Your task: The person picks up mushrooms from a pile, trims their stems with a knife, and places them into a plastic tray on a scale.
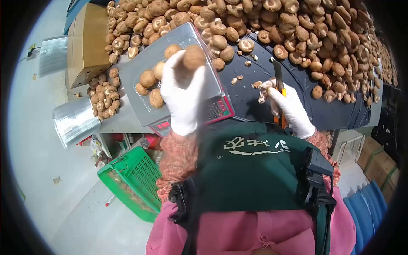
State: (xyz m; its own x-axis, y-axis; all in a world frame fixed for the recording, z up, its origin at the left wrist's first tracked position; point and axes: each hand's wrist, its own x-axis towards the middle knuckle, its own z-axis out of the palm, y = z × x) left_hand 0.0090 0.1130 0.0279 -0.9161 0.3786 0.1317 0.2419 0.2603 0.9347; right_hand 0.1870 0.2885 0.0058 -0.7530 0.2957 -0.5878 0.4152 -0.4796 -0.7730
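Note:
My left hand (182, 91), in a white glove, holds a brown mushroom (194, 57) over the grey tray of a scale (136, 74). Several mushrooms (148, 78) lie on that tray. My right hand (289, 106), also gloved, grips a knife (278, 80) with an orange handle, blade pointing away from me over the dark table top (246, 93). Small mushroom trimmings (237, 79) lie between the hands.
A large heap of mushrooms (297, 29) covers the far table. A smaller pile (104, 95) lies left of the scale beside a cardboard box (87, 40). A green crate (134, 182) stands on the floor at left. Clear plastic trays (76, 121) sit at the table's left edge.

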